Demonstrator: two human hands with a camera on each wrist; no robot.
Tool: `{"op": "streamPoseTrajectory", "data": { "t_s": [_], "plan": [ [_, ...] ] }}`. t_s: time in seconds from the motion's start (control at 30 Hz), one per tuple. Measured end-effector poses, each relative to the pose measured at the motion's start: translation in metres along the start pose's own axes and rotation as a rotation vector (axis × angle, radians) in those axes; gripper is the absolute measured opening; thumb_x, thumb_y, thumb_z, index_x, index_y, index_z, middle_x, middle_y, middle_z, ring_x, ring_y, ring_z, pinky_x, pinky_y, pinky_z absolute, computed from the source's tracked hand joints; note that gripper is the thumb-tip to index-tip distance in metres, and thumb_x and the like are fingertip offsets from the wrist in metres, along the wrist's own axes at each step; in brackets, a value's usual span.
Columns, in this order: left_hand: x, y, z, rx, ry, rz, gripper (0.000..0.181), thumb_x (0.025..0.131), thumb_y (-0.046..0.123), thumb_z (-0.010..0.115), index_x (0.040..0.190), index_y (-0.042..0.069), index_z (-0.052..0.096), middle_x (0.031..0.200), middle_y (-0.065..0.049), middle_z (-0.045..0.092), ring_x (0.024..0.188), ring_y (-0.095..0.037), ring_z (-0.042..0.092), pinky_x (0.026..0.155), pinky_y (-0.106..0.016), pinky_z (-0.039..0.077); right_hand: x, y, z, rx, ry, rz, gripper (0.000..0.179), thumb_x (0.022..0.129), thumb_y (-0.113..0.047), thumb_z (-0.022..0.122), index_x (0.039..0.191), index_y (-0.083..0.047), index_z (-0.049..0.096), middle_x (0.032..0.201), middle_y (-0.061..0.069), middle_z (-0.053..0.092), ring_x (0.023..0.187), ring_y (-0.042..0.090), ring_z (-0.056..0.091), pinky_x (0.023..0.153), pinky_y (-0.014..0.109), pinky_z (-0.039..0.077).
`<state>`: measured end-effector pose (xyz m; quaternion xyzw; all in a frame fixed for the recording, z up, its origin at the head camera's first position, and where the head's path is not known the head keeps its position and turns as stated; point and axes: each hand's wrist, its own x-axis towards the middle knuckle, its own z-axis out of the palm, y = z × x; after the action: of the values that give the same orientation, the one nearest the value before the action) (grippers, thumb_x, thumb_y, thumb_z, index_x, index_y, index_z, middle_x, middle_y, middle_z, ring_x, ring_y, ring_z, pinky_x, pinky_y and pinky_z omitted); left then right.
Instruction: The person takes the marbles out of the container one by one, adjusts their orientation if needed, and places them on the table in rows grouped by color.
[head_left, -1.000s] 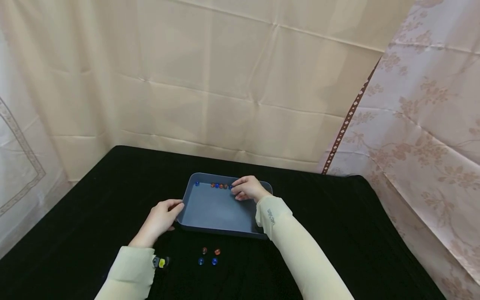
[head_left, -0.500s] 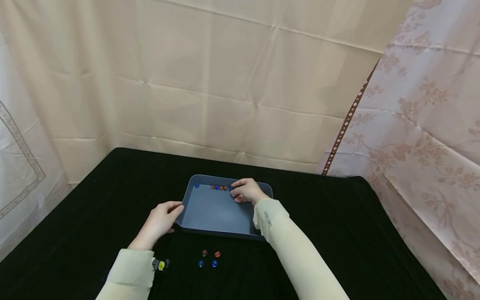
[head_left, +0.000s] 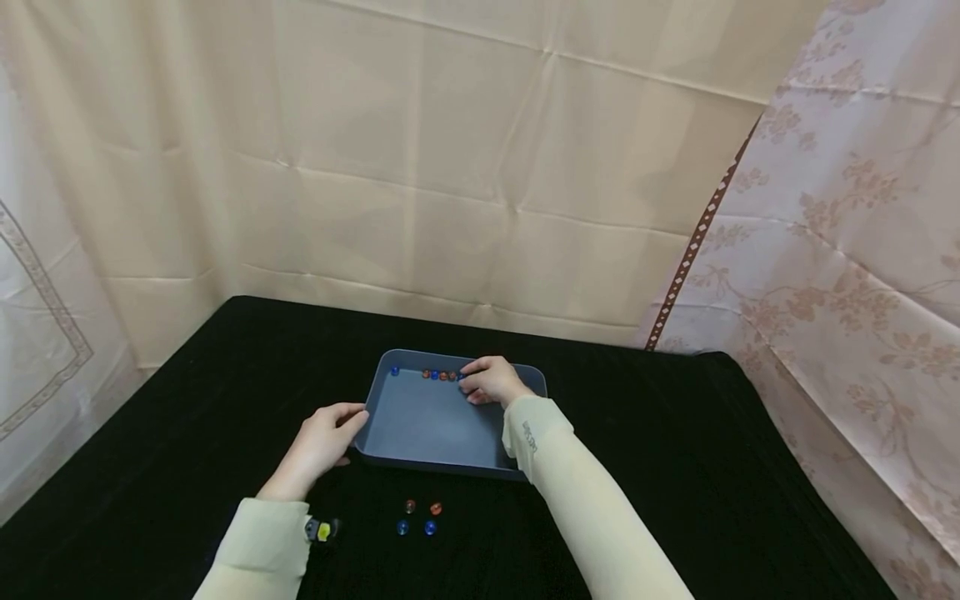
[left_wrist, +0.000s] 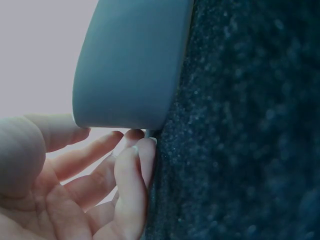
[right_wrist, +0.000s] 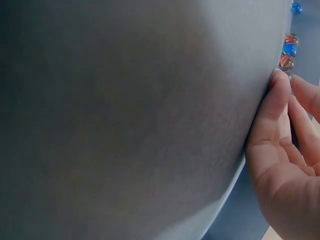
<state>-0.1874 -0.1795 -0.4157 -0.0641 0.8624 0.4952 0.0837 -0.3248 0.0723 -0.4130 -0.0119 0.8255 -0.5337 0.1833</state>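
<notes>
A shallow blue-grey tray (head_left: 435, 425) lies on the black cloth. My left hand (head_left: 318, 442) holds its left side, with the thumb at the rim and fingers against the outer wall (left_wrist: 130, 75). Inside, along the far wall, runs a short row of orange and blue glass marbles (head_left: 443, 376). My right hand (head_left: 495, 381) reaches in and pinches a blue marble (head_left: 461, 377) at the row's right end. In the right wrist view, the fingertips mostly hide that marble, close against the neighbouring marbles (right_wrist: 286, 61).
A lone blue marble (head_left: 395, 371) sits in the tray's far left corner. On the cloth before the tray lie two orange marbles (head_left: 437, 507) and two blue marbles (head_left: 431, 527). A beige curtain (head_left: 450, 208) hangs behind the table.
The right forearm has shifted slightly left while its fingertips stay at the row's right end. The left hand keeps its place on the tray. The marbles show no clear movement.
</notes>
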Motion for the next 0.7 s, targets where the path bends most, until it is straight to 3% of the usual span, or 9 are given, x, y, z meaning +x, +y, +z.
{"op": "streamPoseTrajectory", "data": {
  "t_s": [0.23, 0.7],
  "plan": [
    [-0.001, 0.001, 0.000, 0.000, 0.003, -0.003, 0.044, 0.105, 0.027, 0.047, 0.137, -0.003, 0.051, 0.123, -0.024, 0.062, 0.101, -0.028, 0.066, 0.074, -0.039, 0.062, 0.007, 0.002, 0.006, -0.127, 0.074, -0.007, 0.019, 0.088, -0.014, 0.075, 0.103, -0.002, 0.074, 0.075, 0.006, 0.069, 0.055, 0.011, 0.061, 0.052, 0.021, 0.056],
    [-0.002, 0.002, 0.000, 0.001, 0.002, -0.002, 0.044, 0.105, 0.026, 0.046, 0.136, -0.004, 0.052, 0.122, -0.024, 0.063, 0.099, -0.027, 0.066, 0.074, -0.039, 0.062, 0.011, 0.005, 0.008, -0.194, 0.109, 0.019, 0.013, 0.086, -0.016, 0.077, 0.092, -0.004, 0.076, 0.070, 0.003, 0.067, 0.055, 0.010, 0.060, 0.049, 0.018, 0.053]
  ]
}}
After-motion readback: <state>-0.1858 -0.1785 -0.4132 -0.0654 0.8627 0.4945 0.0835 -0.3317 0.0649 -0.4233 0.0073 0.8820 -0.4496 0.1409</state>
